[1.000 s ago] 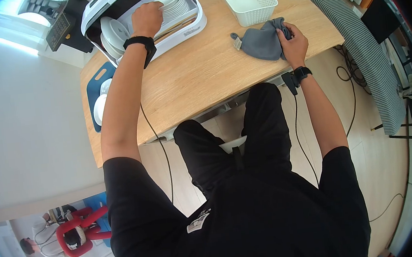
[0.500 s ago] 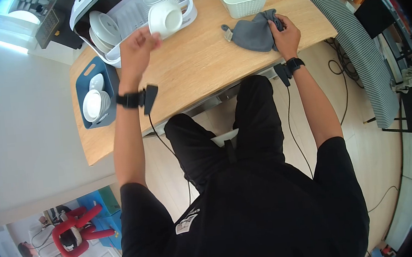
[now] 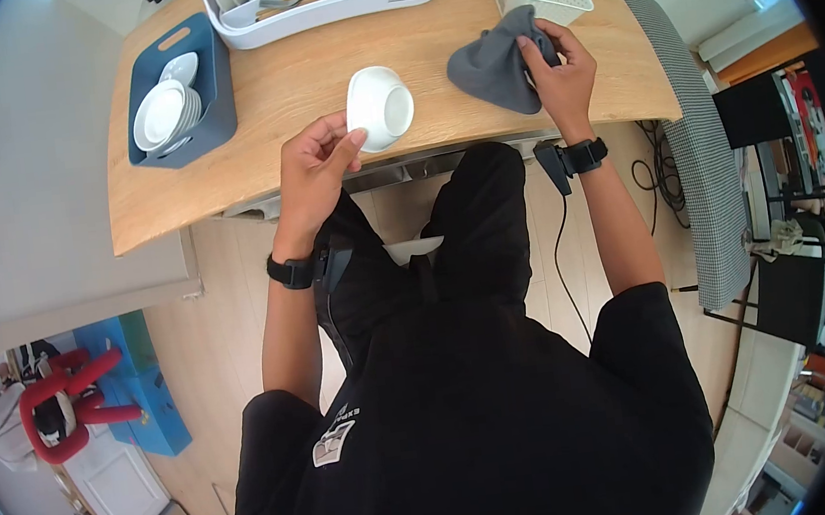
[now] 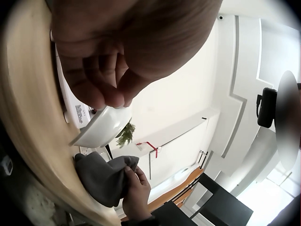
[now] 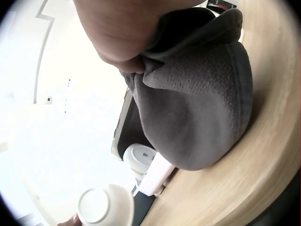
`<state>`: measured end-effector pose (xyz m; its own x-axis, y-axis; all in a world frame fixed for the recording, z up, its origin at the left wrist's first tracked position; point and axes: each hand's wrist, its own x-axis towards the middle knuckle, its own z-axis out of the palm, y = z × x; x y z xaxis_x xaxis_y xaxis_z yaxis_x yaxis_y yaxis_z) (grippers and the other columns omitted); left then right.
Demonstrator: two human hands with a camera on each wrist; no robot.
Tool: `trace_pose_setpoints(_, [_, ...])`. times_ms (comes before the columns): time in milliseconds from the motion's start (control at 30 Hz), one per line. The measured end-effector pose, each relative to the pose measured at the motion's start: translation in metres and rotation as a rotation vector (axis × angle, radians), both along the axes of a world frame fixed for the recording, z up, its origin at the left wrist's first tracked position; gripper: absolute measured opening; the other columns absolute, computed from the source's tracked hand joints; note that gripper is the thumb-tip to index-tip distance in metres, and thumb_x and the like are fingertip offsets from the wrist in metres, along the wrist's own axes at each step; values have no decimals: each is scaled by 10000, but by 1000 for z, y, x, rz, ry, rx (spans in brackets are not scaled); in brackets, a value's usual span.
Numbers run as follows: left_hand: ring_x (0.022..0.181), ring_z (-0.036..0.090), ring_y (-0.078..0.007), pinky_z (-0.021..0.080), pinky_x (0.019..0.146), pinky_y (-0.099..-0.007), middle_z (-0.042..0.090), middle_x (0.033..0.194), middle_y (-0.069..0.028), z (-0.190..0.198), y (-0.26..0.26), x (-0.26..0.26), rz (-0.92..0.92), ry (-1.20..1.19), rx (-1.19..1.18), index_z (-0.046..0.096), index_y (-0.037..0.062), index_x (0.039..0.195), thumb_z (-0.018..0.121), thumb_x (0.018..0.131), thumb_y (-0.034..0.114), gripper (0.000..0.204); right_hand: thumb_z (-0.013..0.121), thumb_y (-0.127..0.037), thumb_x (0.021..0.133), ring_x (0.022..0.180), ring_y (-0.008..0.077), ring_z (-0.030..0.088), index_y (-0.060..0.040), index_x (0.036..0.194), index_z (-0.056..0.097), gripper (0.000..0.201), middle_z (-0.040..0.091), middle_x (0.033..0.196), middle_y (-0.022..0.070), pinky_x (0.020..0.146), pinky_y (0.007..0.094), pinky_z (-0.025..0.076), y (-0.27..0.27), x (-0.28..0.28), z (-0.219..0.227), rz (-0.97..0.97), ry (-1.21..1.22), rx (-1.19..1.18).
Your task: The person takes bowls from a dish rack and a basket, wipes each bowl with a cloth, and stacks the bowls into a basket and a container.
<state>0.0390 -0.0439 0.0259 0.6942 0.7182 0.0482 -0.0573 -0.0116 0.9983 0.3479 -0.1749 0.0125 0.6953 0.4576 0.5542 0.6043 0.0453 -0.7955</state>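
Note:
My left hand (image 3: 315, 172) pinches the rim of a white bowl (image 3: 380, 110) above the table's front edge, the bowl tipped on its side with its foot ring facing right. In the left wrist view, thumb and fingertips meet on the rim of the bowl (image 4: 104, 128). My right hand (image 3: 565, 81) grips a bunched grey cloth (image 3: 495, 70), whose lower part hangs down near the tabletop. The right wrist view shows the cloth (image 5: 193, 103) close up, pinched at its top, with the bowl (image 5: 106, 206) beyond it.
A blue bin (image 3: 223, 101) holding white bowls stands at the table's left. The white dish rack (image 3: 337, 16), with utensils along its front, is at the back. Behind the cloth stands a white perforated basket (image 3: 562, 5). A checked bench (image 3: 700, 167) runs along the right.
My left hand has taken the white bowl out of the rack and brought it toward me, over the front of the table. My right hand has lifted the cloth slightly. The head view has shifted.

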Motion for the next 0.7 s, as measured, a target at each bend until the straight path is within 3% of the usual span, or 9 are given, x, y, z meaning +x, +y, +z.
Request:
trace_pose_setpoints(100, [677, 527, -24, 457, 623, -185, 694, 858, 9, 3, -2, 0, -22, 15, -9, 700, -19, 1192, 705, 967, 126, 268, 793, -96, 839, 896, 157, 695, -29, 1071, 740, 247, 753, 1007, 67, 817, 294, 541, 14, -44, 28, 136, -99, -16])
trace_pose_setpoints(167, [676, 526, -24, 458, 626, -187, 691, 849, 13, 2, -4, 2, -37, 29, 4, 702, -13, 1193, 706, 966, 130, 268, 789, -44, 810, 911, 173, 693, -42, 1091, 744, 285, 739, 1026, 70, 813, 292, 543, 21, -66, 38, 349, -351, -64])
trace_pose_setpoints(200, [676, 525, -23, 458, 628, -189, 688, 839, 16, 2, -5, 3, -53, 42, 18, 705, -8, 1194, 708, 966, 135, 269, 789, -44, 810, 911, 173, 693, -42, 1091, 744, 285, 739, 1026, 70, 813, 292, 543, 25, -76, 42, 350, -351, -66])
trace_pose_setpoints(267, [678, 527, -25, 459, 631, -192, 686, 835, 17, 3, -7, 4, -61, 49, 28, 704, -7, 1197, 709, 965, 138, 273, 767, -23, 775, 951, 251, 695, -63, 1063, 755, 291, 732, 1063, 92, 838, 327, 554, 29, -92, 46, 528, -488, -132])
trace_pose_setpoints(533, [699, 544, -36, 476, 653, -201, 679, 838, 12, 5, -7, -8, -12, -76, 7, 701, -13, 1197, 709, 964, 137, 277, 734, -31, 809, 945, 249, 707, -56, 1073, 757, 266, 741, 1057, 98, 825, 321, 557, 33, -90, 39, 424, -390, -175])
trace_pose_setpoints(700, [737, 581, -45, 499, 706, -213, 679, 895, 1, 9, -9, -4, 3, -241, -245, 649, -34, 1266, 692, 973, 125, 336, 732, -32, 826, 915, 235, 719, -28, 1081, 751, 255, 744, 1039, 111, 816, 305, 552, 30, -93, 39, 392, -279, -185])
